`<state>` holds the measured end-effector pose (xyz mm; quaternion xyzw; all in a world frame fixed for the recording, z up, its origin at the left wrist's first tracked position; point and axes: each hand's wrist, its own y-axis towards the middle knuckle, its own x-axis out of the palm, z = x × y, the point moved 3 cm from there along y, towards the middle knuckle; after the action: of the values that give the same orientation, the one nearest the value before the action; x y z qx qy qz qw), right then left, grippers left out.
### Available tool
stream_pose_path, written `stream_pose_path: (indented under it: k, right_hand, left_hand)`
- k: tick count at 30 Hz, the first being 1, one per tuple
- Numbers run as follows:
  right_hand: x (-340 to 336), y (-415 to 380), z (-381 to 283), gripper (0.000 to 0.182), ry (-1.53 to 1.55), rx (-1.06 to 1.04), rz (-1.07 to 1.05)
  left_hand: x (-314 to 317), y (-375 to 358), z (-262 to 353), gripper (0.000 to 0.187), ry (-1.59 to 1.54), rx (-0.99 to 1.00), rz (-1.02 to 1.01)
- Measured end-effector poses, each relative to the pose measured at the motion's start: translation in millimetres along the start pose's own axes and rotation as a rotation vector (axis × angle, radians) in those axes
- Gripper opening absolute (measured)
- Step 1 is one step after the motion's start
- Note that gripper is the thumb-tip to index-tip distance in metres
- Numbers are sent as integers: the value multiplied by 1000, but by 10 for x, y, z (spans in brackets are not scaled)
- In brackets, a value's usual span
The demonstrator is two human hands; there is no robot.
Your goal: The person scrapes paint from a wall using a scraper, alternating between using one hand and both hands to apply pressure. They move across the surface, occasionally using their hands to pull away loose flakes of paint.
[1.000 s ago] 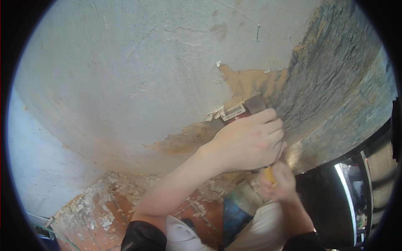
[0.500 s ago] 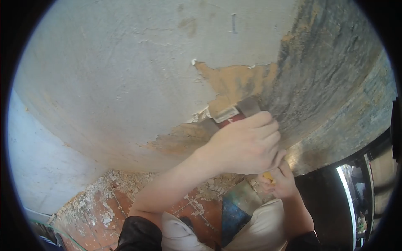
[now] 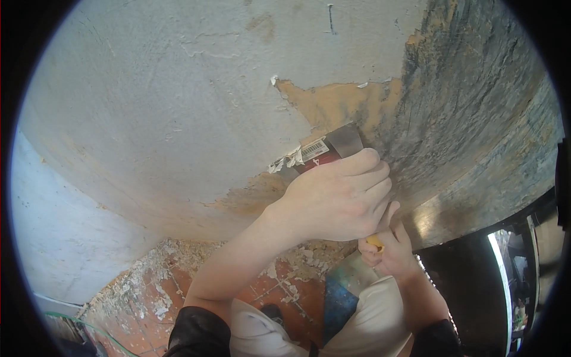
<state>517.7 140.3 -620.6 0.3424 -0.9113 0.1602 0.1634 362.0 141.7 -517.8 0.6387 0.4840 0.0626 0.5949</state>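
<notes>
My left hand [image 3: 339, 199] is wrapped round the upper part of a wide scraper [image 3: 346, 141], whose metal blade carries a barcode label and a red mark. The blade lies against the wall [image 3: 160, 113], along the torn edge of its pale coating. Curled flakes [image 3: 286, 159] stand up at the blade's left end. Below, my right hand [image 3: 388, 249] grips the scraper's yellow handle end [image 3: 375, 241], with the thumb pointing up. Bare tan and dark grey surface shows above and to the right of the blade.
Peeled flakes lie on the red tiled floor [image 3: 262, 285] below the wall. A blue and grey sheet [image 3: 339, 303] is beside my leg. A green hose [image 3: 104, 333] runs at the lower left, and a dark panel [image 3: 470, 291] stands at the lower right.
Both hands and the scraper have shifted slightly up and left in view. The flakes at the blade's left end stick out more. The camera view has also shifted a little.
</notes>
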Motion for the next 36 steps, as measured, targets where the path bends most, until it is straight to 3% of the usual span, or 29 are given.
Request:
stream_pose_path:
  k: [3, 8, 12, 15, 19, 21, 24, 27, 28, 31, 32, 36]
  right_hand:
    - [72, -113, -117, 29, -13, 55, 31]
    - [-56, -349, -195, 26, 18, -44, 108]
    - [-162, -354, -167, 23, 27, -60, 49]
    - [-2, -267, -175, 26, 105, -49, 118]
    - [-30, -121, -156, 31, 70, -104, 43]
    - [-61, -75, -127, 26, 72, -79, -33]
    - [47, -232, -87, 20, 81, -60, 26]
    - [-61, -459, -170, 15, 180, -5, 169]
    - [-136, -504, -204, 17, 119, -136, 85]
    - [-396, -614, -227, 19, 49, -208, 159]
    - [-434, -598, -261, 21, 3, -247, 165]
    - [-330, -448, -310, 17, 64, -158, 178]
  left_hand:
    - [-30, 55, 0, 29, -54, -36, -8]
    - [116, 135, 102, 27, -159, -50, 22]
    - [186, 112, 99, 26, -139, -50, 27]
    - [34, 123, 5, 28, -143, 15, 52]
    - [-45, 127, -58, 36, -171, -10, -38]
    - [-38, 119, -44, 36, -146, -12, -44]
    - [-77, 150, -21, 34, -185, -28, -57]
    - [47, 205, 45, 33, -281, -16, 40]
    - [173, 208, 89, 30, -327, -14, 96]
    - [326, 285, 177, 26, -253, 23, 169]
    - [345, 290, 194, 24, -235, 7, 43]
    - [362, 247, 129, 24, -195, -26, 141]
